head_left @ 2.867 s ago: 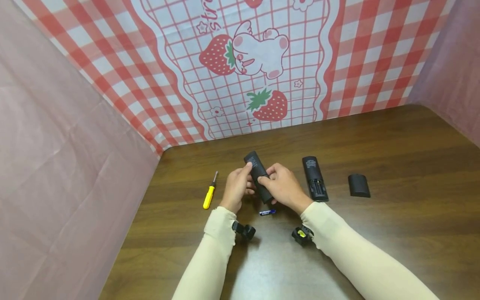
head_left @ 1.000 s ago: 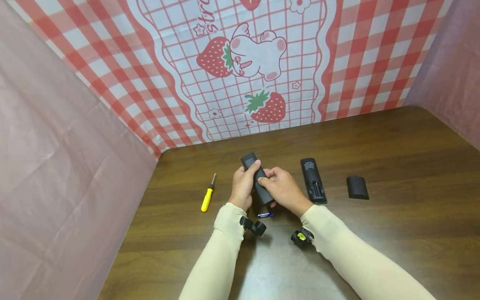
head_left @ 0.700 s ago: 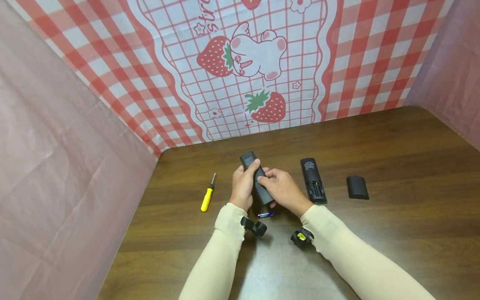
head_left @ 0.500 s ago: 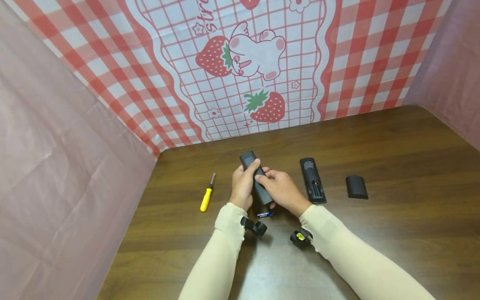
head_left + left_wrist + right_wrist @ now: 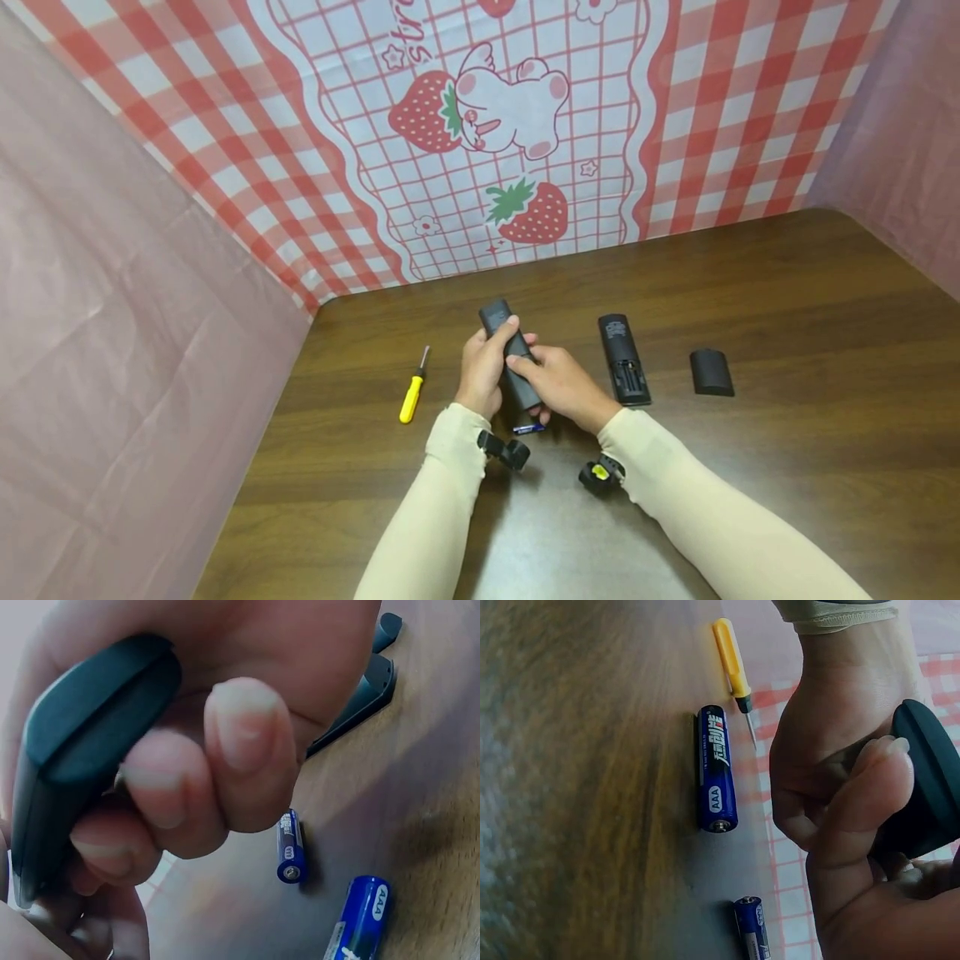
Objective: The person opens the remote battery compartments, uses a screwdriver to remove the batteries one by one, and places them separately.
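Both hands hold a black remote control (image 5: 522,388), back side up, tilted above the table. My left hand (image 5: 480,372) grips its upper half, thumb lying across the back. My right hand (image 5: 567,388) grips the lower half, thumb on the back and fingers underneath. Close below the remote's lower end lies a blue battery (image 5: 528,429), partly hidden in the head view. In the right wrist view there are two: a near AAA battery (image 5: 717,769) and a farther blue battery (image 5: 751,928). The remote's far side is hidden by the fingers.
A second black remote (image 5: 622,354) lies right of the hands, its battery compartment uncovered. Farther right is a black battery cover (image 5: 711,372). A yellow screwdriver (image 5: 412,398) lies to the left on the wooden table (image 5: 787,333). A checked cloth (image 5: 720,108) hangs behind.
Since the earliest frame, my left hand has moved right and its thumb lies farther across the remote. The right hand's thumb has shifted slightly left, and its lower fingertips show nearer the battery.
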`<state>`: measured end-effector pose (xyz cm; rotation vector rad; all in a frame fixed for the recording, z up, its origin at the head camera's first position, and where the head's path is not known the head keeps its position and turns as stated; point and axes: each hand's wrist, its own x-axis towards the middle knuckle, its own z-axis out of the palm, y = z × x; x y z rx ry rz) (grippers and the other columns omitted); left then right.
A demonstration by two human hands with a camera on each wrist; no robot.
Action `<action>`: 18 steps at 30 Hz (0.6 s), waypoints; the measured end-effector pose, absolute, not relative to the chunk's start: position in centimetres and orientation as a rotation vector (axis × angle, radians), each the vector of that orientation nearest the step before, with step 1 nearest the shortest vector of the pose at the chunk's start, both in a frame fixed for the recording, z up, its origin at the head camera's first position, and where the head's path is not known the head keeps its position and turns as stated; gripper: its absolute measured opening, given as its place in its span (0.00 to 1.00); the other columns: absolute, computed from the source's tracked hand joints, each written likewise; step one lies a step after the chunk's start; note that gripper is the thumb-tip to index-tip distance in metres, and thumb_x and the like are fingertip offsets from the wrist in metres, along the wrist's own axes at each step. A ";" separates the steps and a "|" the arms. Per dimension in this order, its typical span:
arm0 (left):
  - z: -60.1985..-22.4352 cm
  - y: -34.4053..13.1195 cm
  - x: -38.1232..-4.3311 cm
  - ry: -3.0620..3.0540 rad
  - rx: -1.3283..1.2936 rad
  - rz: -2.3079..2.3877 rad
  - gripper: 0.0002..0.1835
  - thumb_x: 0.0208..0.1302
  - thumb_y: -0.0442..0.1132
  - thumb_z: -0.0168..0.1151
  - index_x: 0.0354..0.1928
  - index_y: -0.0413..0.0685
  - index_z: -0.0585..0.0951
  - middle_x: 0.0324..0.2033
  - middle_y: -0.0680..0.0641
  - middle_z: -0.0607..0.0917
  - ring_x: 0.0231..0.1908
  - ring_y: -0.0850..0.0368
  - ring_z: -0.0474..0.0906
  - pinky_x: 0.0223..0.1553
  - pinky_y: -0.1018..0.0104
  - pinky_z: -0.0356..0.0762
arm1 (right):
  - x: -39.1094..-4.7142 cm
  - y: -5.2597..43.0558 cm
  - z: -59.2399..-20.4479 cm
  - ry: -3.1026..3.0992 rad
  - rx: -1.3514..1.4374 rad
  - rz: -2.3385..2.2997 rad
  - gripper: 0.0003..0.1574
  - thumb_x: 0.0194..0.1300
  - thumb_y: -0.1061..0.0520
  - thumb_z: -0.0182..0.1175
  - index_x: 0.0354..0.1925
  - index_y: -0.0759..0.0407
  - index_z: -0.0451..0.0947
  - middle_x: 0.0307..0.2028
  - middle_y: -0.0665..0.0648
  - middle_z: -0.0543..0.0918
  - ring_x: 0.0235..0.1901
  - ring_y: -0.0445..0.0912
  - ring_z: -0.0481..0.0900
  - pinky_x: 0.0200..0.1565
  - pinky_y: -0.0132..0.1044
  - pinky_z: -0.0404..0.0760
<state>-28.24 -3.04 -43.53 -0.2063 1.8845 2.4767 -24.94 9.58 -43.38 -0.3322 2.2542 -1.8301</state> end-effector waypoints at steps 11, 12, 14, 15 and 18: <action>-43.4 -2.4 -28.3 1.766 -0.157 2.496 0.23 0.70 0.46 0.61 0.58 0.37 0.72 0.32 0.42 0.88 0.36 0.49 0.85 0.43 0.61 0.79 | -24.9 9.6 -43.6 2.240 -0.332 -1.860 0.24 0.76 0.45 0.51 0.43 0.67 0.76 0.20 0.61 0.78 0.13 0.48 0.74 0.16 0.43 0.78; -43.4 -2.4 -28.3 1.763 -0.153 2.497 0.23 0.71 0.46 0.61 0.58 0.37 0.71 0.32 0.43 0.88 0.36 0.49 0.85 0.43 0.61 0.79 | -24.8 9.6 -43.6 2.238 -0.330 -1.865 0.24 0.76 0.45 0.51 0.43 0.67 0.76 0.20 0.61 0.78 0.13 0.48 0.74 0.16 0.43 0.78; -43.4 -2.3 -28.3 1.759 -0.152 2.500 0.23 0.72 0.46 0.60 0.59 0.37 0.71 0.31 0.43 0.88 0.36 0.49 0.85 0.42 0.61 0.79 | -24.8 9.6 -43.5 2.235 -0.334 -1.870 0.24 0.76 0.45 0.51 0.43 0.67 0.76 0.20 0.61 0.78 0.13 0.48 0.74 0.16 0.43 0.78; -43.3 -2.4 -28.4 1.763 -0.153 2.498 0.22 0.72 0.47 0.59 0.58 0.37 0.72 0.31 0.44 0.88 0.35 0.49 0.85 0.42 0.61 0.79 | -24.8 9.6 -43.5 2.232 -0.337 -1.872 0.24 0.76 0.46 0.52 0.43 0.67 0.76 0.20 0.61 0.78 0.13 0.48 0.74 0.16 0.43 0.78; -43.3 -2.4 -28.4 1.787 -0.178 2.500 0.19 0.73 0.47 0.58 0.54 0.38 0.74 0.29 0.45 0.87 0.32 0.50 0.84 0.38 0.62 0.79 | -24.7 9.5 -43.4 2.219 -0.359 -1.879 0.22 0.76 0.47 0.52 0.44 0.67 0.76 0.20 0.61 0.78 0.13 0.47 0.74 0.16 0.43 0.78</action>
